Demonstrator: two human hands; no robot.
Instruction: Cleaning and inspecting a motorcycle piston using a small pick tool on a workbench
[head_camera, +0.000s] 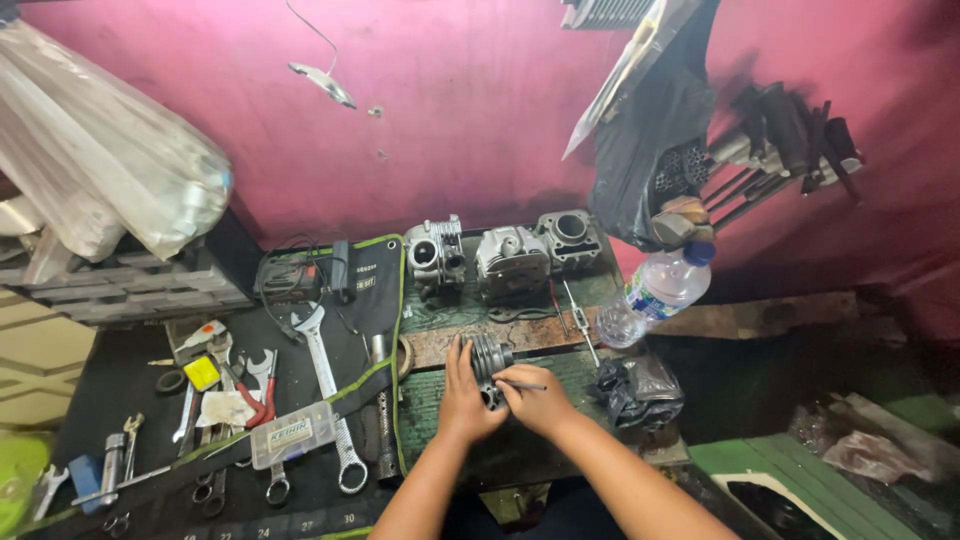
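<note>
- The piston (488, 362) stands on the green bench (440, 310), near its front edge, between both hands and in front of three engine castings (510, 255).
- The left hand (464, 398) lies flat against the piston's left side, fingers straight and pointing away from the person, bracing rather than clasping it.
- The right hand (538, 400) is curled shut on a thin metal pick (524, 385), whose tip points left towards the piston's lower part.
- To do this well, the left hand likely needs to keep the piston from turning while the pick works in small, light strokes, so the tip does not slip and score the metal.
- Both forearms come up from the bottom edge and converge on the piston; the right wrist bends inward.
- Spanners (330, 400) lie on a black mat to the left, and a water bottle (655, 295) lies to the right.
</note>
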